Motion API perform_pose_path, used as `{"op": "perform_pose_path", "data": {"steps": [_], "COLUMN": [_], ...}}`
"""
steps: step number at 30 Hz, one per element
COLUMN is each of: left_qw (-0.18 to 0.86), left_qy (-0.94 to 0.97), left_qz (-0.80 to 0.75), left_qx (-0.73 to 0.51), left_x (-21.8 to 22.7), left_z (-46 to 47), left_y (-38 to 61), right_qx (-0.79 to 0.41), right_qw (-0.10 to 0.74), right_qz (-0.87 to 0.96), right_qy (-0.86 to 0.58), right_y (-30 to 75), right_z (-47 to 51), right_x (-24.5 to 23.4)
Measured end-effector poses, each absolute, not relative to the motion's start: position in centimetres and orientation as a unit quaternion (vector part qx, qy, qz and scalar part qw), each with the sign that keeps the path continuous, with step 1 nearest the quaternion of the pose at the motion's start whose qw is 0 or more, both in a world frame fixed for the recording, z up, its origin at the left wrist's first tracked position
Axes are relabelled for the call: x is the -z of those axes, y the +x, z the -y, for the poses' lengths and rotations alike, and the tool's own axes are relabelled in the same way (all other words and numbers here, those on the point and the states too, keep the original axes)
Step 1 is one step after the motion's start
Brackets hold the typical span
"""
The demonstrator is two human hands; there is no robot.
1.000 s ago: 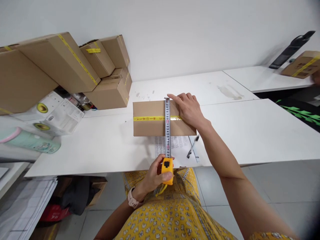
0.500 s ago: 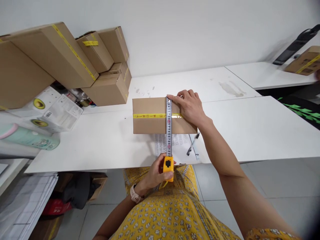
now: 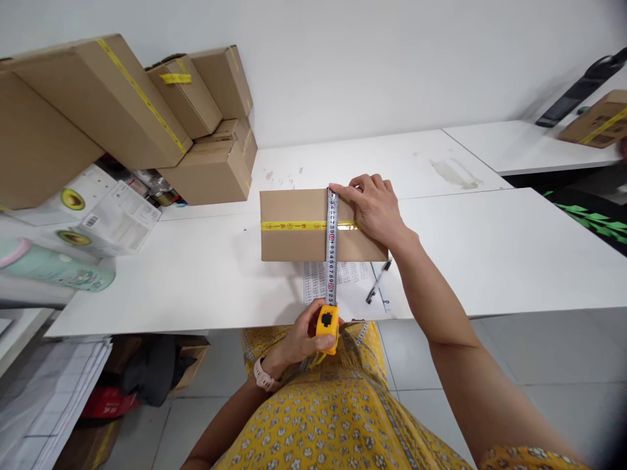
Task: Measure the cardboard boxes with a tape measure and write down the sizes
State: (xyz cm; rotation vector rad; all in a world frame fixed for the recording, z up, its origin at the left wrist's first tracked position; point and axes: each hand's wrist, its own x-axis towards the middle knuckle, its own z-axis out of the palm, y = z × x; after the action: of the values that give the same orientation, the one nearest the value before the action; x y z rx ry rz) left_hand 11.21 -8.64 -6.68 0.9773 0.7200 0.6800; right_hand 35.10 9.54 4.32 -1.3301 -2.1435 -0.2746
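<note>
A cardboard box (image 3: 294, 245) with a yellow printed tape strip lies on the white table. Across its top runs the metal blade of a tape measure (image 3: 327, 320), from the far edge towards my body. My left hand (image 3: 306, 336) is closed round the yellow case, just off the table's front edge. With its index finger, my right hand (image 3: 375, 205) pins the blade's end at the far edge of the box, its other fingers curled there. Partly under the box is a printed sheet (image 3: 355, 294), with a pen (image 3: 379, 282) on it.
Stacked cardboard boxes (image 3: 206, 173) stand at the back left, near white avocado-print cartons (image 3: 122, 219) and a mint-green bottle (image 3: 63, 267). At far right are a black bottle (image 3: 580, 91) and another taped box (image 3: 595, 121). The table's front edge (image 3: 196, 331) runs before me.
My left hand has tilted the yellow case slightly and shifted it a little to the left. The blade slants slightly more. My right hand keeps its place on the box.
</note>
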Motion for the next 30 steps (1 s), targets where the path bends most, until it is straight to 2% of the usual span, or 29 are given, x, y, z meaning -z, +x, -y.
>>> {"op": "perform_pose_path", "data": {"steps": [8, 12, 15, 21, 27, 30], "left_qw": [0.781, 0.787, 0.746, 0.537, 0.548, 0.551], "left_qy": [0.439, 0.449, 0.489, 0.515, 0.475, 0.490], "left_qz": [-0.312, -0.286, -0.295, -0.402, -0.460, -0.447], "left_qx": [-0.316, -0.311, -0.342, -0.534, -0.512, -0.506], "left_x": [5.8, 3.9, 2.0, 0.0, 1.5, 2.3], "left_z": [8.6, 9.4, 9.8, 7.4, 3.9, 3.3], "left_y": [10.4, 8.0, 6.1, 2.6, 1.6, 2.2], "right_qx": [0.106, 0.089, 0.071, 0.015, -0.167, -0.202], "right_qw": [0.310, 0.310, 0.326, 0.434, 0.522, 0.547], "right_qz": [0.805, 0.800, 0.788, 0.721, 0.622, 0.618], "right_qy": [-0.494, -0.506, -0.518, -0.540, -0.560, -0.528], "right_y": [35.3, 35.2, 35.1, 35.6, 36.9, 37.1], "right_z": [-9.6, -9.4, -8.8, -6.6, -3.7, -2.4], "right_x": [-4.2, -4.2, -4.0, -2.5, 0.1, 0.0]}}
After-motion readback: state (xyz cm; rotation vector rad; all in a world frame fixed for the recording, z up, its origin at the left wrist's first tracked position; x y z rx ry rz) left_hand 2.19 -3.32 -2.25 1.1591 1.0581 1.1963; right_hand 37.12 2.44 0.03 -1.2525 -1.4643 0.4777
